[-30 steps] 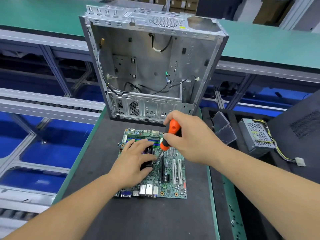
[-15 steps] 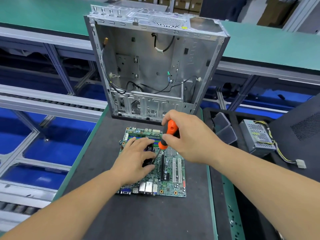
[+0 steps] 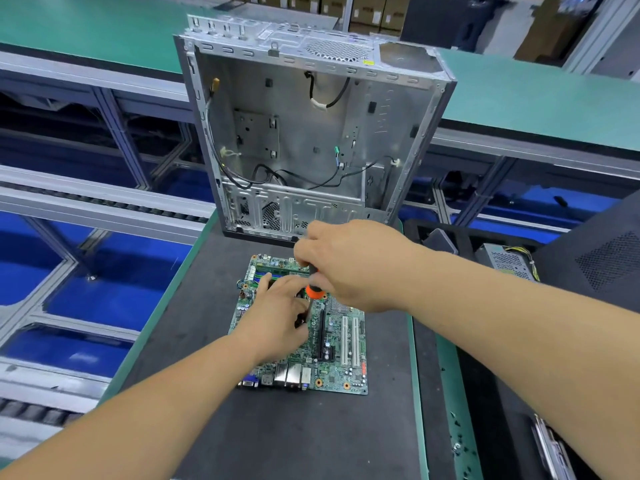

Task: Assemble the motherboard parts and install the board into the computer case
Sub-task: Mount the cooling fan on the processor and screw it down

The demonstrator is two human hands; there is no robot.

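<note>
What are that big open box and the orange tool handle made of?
The case looks like bare sheet metal: dull silver-grey, with stamped slots and punched vent holes. The screwdriver handle seems to be orange plastic with a black section, maybe rubber; most of it is hidden in the right hand, so I can't be sure.

One head-worn camera looks forward and down, close over the dark mat's near edge.

Green motherboard, orange/blk screwdriver, silver case, dk grey mat
</note>
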